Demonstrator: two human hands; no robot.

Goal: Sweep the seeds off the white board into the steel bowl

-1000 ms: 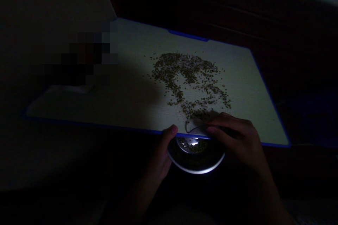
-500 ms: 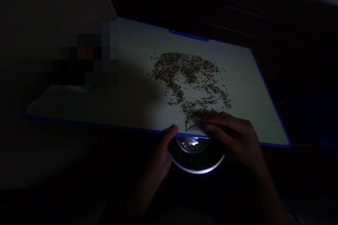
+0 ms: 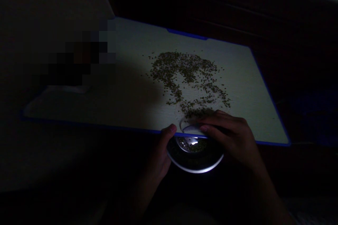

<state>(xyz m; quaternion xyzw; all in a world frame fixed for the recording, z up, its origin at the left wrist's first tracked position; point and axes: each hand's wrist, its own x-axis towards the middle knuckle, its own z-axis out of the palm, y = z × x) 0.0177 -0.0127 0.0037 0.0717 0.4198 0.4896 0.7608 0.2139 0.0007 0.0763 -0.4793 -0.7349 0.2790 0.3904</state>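
A pale board with a blue rim lies in dim light, and several small greenish-brown grains are spread over its right half. My left hand is wrapped round the rim of a shiny metal bowl, held just under the board's near edge; some grains lie inside the bowl. My right hand rests on the board's near edge, fingers curled over a small pale curved piece beside the nearest grains. I cannot make out what that piece is.
The surroundings are very dark. A blurred-out patch covers the board's left end. A dark wall or piece of furniture runs behind the board.
My right hand has slid a little to the left along the near edge, with the pale piece under its fingers. The left hand and the bowl have hardly moved.
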